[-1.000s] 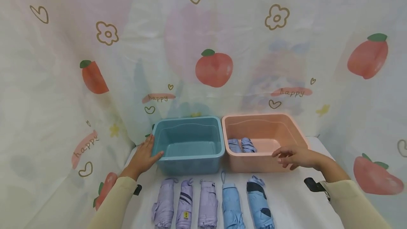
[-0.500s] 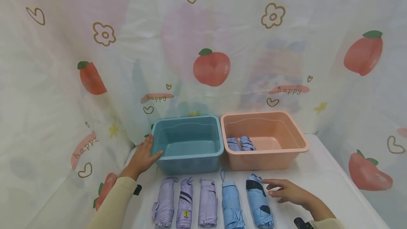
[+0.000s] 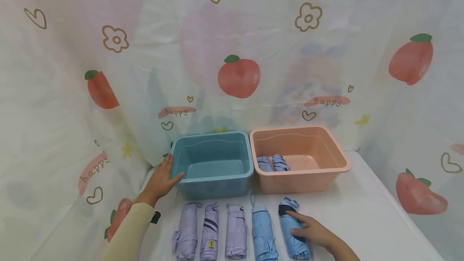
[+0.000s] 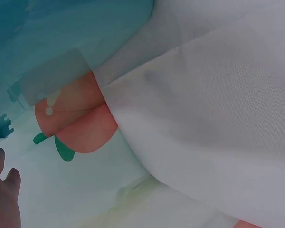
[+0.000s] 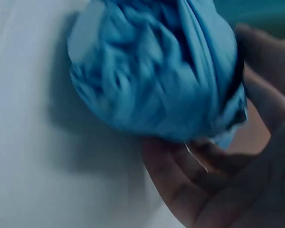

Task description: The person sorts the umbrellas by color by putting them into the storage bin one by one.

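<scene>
In the head view my left hand [image 3: 159, 178] rests on the left rim of a teal bin [image 3: 214, 180], fingers extended. My right hand [image 3: 313, 232] is at a folded blue umbrella with black patches [image 3: 288, 224], the rightmost in a row on the table. The right wrist view has that umbrella [image 5: 147, 80] between the thumb and the curled fingers [image 5: 173, 185]. To its left lie a plain blue folded umbrella [image 3: 264, 228] and three lilac ones, the nearest being a lilac umbrella [image 3: 236, 228]. The left wrist view catches only fingertips [image 4: 12, 180] of the left hand.
A peach bin [image 3: 297, 182] stands right of the teal one, with two bluish folded bundles [image 3: 280, 163] at its left end. Behind both bins hangs a printed curtain [image 3: 239, 77]. White tabletop [image 3: 373, 212] stretches to the right.
My right hand has come down from the peach bin's front rim to the black-patched blue umbrella, its fingers now around it. My left hand stays on the teal bin.
</scene>
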Tool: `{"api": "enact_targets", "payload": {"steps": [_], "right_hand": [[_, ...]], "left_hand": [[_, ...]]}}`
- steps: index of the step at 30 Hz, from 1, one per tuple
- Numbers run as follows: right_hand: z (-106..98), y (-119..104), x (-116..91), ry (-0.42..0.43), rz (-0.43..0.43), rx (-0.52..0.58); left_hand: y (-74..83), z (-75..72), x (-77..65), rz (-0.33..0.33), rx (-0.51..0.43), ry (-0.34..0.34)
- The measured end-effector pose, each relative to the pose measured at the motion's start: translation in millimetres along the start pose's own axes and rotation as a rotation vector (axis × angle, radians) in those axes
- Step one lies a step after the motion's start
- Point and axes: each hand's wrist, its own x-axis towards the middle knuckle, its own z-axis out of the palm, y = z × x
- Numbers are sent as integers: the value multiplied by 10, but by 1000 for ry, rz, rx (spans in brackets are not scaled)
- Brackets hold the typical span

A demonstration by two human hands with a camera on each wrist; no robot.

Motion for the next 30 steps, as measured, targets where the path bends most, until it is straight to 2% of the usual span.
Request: {"api": "enact_targets", "payload": {"steps": [6, 9, 14, 20, 30], "right_hand": [[148, -46, 66, 120, -41, -132], [152, -55, 76, 149, -24, -112], [97, -58, 39, 157, 25, -17], [-111, -180, -100, 122, 28, 28], [-590, -506, -520, 101, -37, 181]], "left_hand": [[2, 2, -1, -6, -1, -7], [8, -2, 2, -8, -10, -9], [22, -4, 8, -17, -30, -19], [28, -14, 1, -6, -37, -7], [-4, -2, 4, 7, -52, -5]]}}
